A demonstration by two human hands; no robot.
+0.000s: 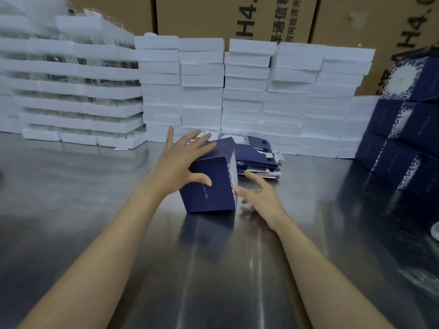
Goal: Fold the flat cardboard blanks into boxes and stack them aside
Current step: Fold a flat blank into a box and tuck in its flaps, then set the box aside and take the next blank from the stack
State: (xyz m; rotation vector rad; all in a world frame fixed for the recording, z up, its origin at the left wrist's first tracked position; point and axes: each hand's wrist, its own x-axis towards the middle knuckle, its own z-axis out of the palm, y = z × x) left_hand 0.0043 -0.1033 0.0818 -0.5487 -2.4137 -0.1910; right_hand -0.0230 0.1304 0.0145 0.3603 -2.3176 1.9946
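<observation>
box: navy box [209, 186], already folded up, standing mid-counter just in front of the pile of flat blanks [259, 160]. Can't tell if the top flap is fully tucked; it's under the fingers.
left hand: left hand [180, 160] lies over the top of the box with fingers spread wide and the thumb on the front face. It's pressing more than gripping.
right hand: right hand [261, 195] is just beside the patterned side, fingers spread and loosely bent, holding nothing. The thumb is at the box's corner, but honestly can't tell if it's touching.
what could go wrong #1: only one hand is really on it, so a downward push could dent the top panel or pop a flap back out.
what could go wrong #2: the steel looks slick, so a nudge from one side could skid the box back into the blanks and fan that pile out.
what could go wrong #3: the stack of finished boxes [403, 143] on the right is staggered and tall, and plonking another on carelessly might tip it.
surface: shiny steel counter [95, 186], reflections everywhere. Some white thing sits at the far right edge; no idea what it is.
room: white foam trays [261, 98] are stacked like a wall behind the work, with more foam layered with clear stuff [71, 91] on the left and big brown cartons [237, 17] behind it all.
</observation>
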